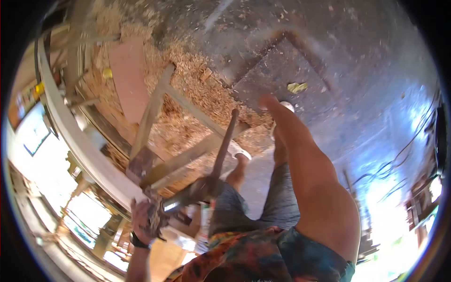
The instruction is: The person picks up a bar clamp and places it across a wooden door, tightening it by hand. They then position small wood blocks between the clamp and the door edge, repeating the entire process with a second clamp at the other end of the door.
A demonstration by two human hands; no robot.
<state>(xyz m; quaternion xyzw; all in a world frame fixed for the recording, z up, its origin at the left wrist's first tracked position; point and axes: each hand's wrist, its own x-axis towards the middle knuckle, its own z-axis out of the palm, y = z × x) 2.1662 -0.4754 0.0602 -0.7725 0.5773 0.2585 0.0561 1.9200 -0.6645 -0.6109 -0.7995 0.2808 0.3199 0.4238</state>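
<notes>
The right hand (pixel 269 101) is stretching out blurred, its grip impossible to tell, while the left hand (pixel 142 217) is clenching a rough dark lump (pixel 157 217) below the wooden frame (pixel 152 110) beside the hammer (pixel 221 150) — seemingly steadying work, next needing firm bracing.

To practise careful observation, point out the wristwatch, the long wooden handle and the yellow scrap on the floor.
wristwatch (pixel 138 241), head view, on its black band.
wooden handle (pixel 225 143), head view, mid-shaft.
yellow scrap (pixel 297 87), head view, its centre.
</notes>
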